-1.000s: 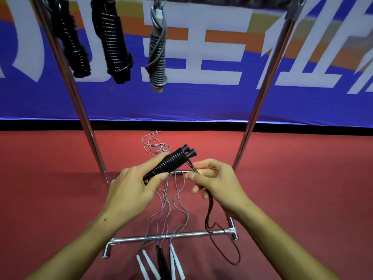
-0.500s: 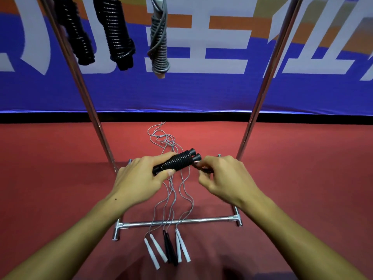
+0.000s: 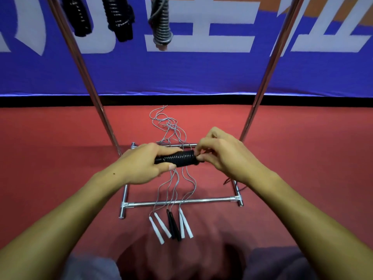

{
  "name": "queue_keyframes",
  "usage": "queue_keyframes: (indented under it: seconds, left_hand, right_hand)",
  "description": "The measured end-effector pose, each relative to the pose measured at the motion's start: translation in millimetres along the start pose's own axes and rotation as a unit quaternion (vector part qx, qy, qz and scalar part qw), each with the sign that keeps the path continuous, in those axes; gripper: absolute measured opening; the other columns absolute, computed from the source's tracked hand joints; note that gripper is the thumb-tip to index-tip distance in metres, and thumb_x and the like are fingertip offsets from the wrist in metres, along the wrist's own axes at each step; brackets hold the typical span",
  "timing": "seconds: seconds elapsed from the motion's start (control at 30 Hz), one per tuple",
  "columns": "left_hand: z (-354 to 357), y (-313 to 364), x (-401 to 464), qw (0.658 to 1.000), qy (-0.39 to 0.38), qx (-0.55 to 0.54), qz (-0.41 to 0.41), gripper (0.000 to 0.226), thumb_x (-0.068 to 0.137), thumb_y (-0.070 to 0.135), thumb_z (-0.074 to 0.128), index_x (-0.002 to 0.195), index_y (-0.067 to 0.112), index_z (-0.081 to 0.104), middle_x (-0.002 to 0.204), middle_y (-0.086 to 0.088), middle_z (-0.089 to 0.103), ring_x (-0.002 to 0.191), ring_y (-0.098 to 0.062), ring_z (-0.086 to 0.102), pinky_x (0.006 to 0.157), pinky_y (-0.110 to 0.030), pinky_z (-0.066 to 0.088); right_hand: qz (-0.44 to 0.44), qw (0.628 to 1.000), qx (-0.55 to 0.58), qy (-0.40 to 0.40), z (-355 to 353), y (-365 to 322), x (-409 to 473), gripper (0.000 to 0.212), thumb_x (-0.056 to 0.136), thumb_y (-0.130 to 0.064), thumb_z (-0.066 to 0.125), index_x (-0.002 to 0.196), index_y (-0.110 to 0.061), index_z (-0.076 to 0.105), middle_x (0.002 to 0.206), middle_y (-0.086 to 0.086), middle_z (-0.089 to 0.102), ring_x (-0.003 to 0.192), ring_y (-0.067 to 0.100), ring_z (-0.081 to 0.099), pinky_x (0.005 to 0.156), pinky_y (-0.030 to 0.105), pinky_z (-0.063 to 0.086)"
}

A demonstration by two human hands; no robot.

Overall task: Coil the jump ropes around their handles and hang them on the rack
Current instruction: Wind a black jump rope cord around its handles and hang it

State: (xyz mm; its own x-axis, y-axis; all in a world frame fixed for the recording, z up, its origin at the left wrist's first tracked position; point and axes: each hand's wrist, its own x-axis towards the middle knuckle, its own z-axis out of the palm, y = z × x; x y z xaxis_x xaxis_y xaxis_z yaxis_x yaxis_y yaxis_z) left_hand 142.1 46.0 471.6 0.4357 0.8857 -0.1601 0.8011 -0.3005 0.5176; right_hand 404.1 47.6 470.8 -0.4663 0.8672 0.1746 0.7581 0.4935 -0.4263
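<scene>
Rope coils sit tight around the black handles [image 3: 177, 159], held in the middle of our view. Our left hand [image 3: 141, 165] grips the bundle from 9 o'clock, fingers curled round it. Our right hand [image 3: 224, 153] pinches the rope end at 3 o'clock. If that end slips free, we think the coils could spring loose. Three more ropes [image 3: 171, 223] lie on the floor at 6 o'clock, and could tangle on the rack [image 3: 181, 202].

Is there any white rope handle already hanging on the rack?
No: the white handles lie on the floor, while two black bundles and one grey bundle hang above.
</scene>
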Motion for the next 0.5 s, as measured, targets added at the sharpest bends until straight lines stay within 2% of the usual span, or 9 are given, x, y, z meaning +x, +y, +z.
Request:
queue_keyframes:
  seconds: [0.07, 0.13, 0.2, 0.3, 0.4, 0.47, 0.5]
  left_hand:
    - [0, -4, 0, 0.998, -0.045, -0.042, 0.033, 0.052, 0.101, 0.034, 0.068, 0.126, 0.076, 0.051, 0.074, 0.011, 0.069, 0.065, -0.007, 0.060, 0.074, -0.034, 0.056]
    - [0, -3, -3, 0.989, -0.097, -0.095, 0.061, 0.053, 0.103, 0.024, 0.067, 0.131, 0.068, 0.057, 0.074, 0.002, 0.065, 0.065, -0.015, 0.057, 0.064, -0.034, 0.054]
    - [-5, 4, -7, 0.977, -0.141, -0.124, 0.100, 0.051, 0.104, 0.017, 0.066, 0.139, 0.053, 0.060, 0.083, -0.006, 0.064, 0.069, -0.016, 0.053, 0.067, -0.042, 0.054]
    - [-15, 14, -14, 0.955, -0.200, -0.173, 0.131, 0.050, 0.104, 0.012, 0.066, 0.143, 0.043, 0.061, 0.090, -0.014, 0.062, 0.072, -0.015, 0.050, 0.067, -0.047, 0.052]
    - [-21, 18, -20, 0.937, -0.226, -0.234, 0.126, 0.051, 0.103, 0.011, 0.067, 0.146, 0.037, 0.061, 0.080, 0.003, 0.061, 0.073, -0.012, 0.051, 0.063, -0.037, 0.049]
    - [-23, 19, -21, 0.928, -0.221, -0.276, 0.119, 0.054, 0.101, 0.008, 0.067, 0.148, 0.032, 0.059, 0.076, 0.011, 0.060, 0.070, -0.010, 0.051, 0.061, -0.030, 0.049]
    - [-23, 20, -22, 0.921, -0.224, -0.296, 0.121, 0.054, 0.100, 0.006, 0.066, 0.149, 0.028, 0.058, 0.075, 0.013, 0.060, 0.068, -0.010, 0.051, 0.060, -0.026, 0.048]
  right_hand:
    - [-0.003, 0.997, 0.074, -0.035, -3, 6, 2, 0.024, 0.084, -0.026, 0.085, 0.099, -0.032, 0.066, 0.093, -0.010, 0.062, 0.084, 0.010, 0.061, 0.078, 0.039, 0.054]
    - [0.020, 0.984, 0.166, -0.069, -8, 9, 2, 0.030, 0.077, -0.020, 0.092, 0.094, -0.025, 0.068, 0.085, -0.005, 0.070, 0.077, 0.009, 0.066, 0.076, 0.030, 0.055]
    - [0.036, 0.963, 0.243, -0.108, -16, 9, -1, 0.030, 0.073, -0.017, 0.095, 0.091, -0.018, 0.070, 0.084, 0.001, 0.074, 0.074, 0.012, 0.068, 0.074, 0.026, 0.055]
    - [0.028, 0.920, 0.347, -0.179, -26, 6, -7, 0.027, 0.074, -0.005, 0.091, 0.090, -0.009, 0.070, 0.082, 0.002, 0.073, 0.073, 0.016, 0.067, 0.073, 0.030, 0.055]
    - [0.020, 0.875, 0.448, -0.181, -33, 5, -11, 0.020, 0.077, 0.000, 0.086, 0.087, -0.008, 0.070, 0.082, 0.012, 0.070, 0.075, 0.023, 0.065, 0.075, 0.036, 0.052]
    - [0.016, 0.864, 0.477, -0.161, -36, 3, -13, 0.016, 0.077, -0.015, 0.088, 0.084, -0.015, 0.073, 0.086, 0.021, 0.066, 0.077, 0.027, 0.057, 0.072, 0.040, 0.045]
    - [0.018, 0.860, 0.486, -0.156, -36, 3, -13, 0.018, 0.076, -0.025, 0.089, 0.083, -0.018, 0.074, 0.087, 0.024, 0.064, 0.076, 0.027, 0.054, 0.069, 0.037, 0.044]
